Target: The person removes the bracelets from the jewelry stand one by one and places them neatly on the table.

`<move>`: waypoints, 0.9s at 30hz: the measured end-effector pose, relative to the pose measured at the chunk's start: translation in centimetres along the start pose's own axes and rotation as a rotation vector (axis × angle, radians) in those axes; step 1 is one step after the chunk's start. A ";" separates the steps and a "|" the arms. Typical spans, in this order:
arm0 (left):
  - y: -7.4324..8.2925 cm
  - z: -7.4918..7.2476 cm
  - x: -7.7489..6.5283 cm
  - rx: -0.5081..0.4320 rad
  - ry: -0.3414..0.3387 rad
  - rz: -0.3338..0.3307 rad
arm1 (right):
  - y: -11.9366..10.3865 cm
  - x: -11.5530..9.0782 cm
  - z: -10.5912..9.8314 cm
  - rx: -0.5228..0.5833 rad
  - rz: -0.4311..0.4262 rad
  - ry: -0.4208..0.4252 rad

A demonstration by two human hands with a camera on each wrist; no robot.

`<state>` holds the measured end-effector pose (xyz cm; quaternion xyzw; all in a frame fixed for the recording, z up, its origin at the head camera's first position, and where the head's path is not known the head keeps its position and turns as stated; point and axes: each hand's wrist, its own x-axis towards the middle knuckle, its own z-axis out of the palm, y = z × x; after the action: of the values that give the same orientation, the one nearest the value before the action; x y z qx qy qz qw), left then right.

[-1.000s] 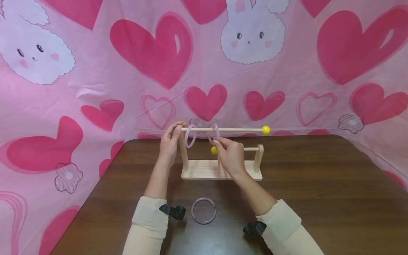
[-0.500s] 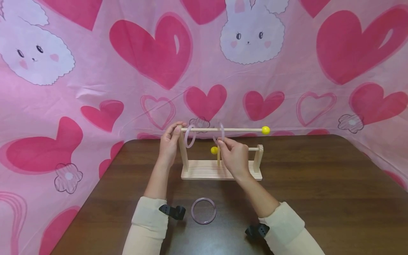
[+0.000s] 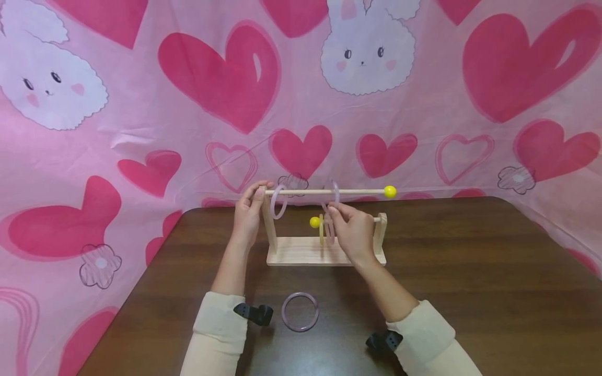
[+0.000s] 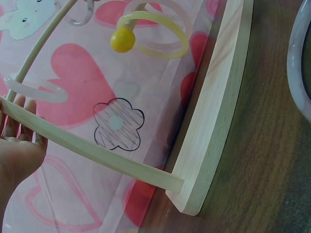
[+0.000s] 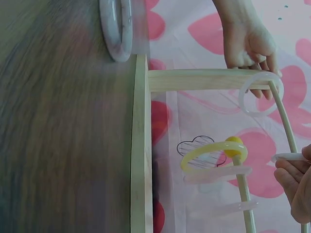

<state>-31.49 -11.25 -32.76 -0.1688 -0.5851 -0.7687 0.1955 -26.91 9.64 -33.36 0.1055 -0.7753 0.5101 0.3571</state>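
A wooden stand [image 3: 296, 254] has a long upper rod and a shorter lower rod, each ending in a yellow ball. My left hand [image 3: 247, 214] grips the top of its left post. Between thumb and fingers of my right hand [image 3: 354, 235] is a pale lilac bangle [image 3: 336, 191], with the upper rod passing through it. Another pale bangle [image 3: 274, 204] hangs on that rod beside the left post. On the lower rod hang a yellow bangle [image 5: 194, 154] and pale bangles [image 5: 214, 175], partly hidden by my right hand in the head view.
A purple bangle [image 3: 300, 330] lies flat on the dark wooden table [image 3: 470, 282], in front of the stand. The yellow ball [image 3: 390, 191] caps the upper rod's right end. Behind the table hangs a pink cloth [image 3: 197, 115] printed with hearts and rabbits.
My right hand has slid the lilac bangle rightward along the upper rod, toward the yellow ball. More of the lower rod's bangles now show. My left hand keeps its grip on the post.
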 end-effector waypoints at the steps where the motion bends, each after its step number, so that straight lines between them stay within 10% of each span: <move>1: 0.0 0.0 0.0 0.000 0.000 0.000 | 0.0 0.0 -0.1 -0.014 -0.006 0.005; 27: -0.1 -0.1 0.0 0.007 0.003 0.003 | 0.8 0.8 -2.3 -0.078 -0.033 0.122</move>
<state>-31.58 -11.31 -32.90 -0.1677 -0.5873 -0.7666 0.1980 -26.92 12.17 -32.90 0.0730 -0.7697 0.4788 0.4160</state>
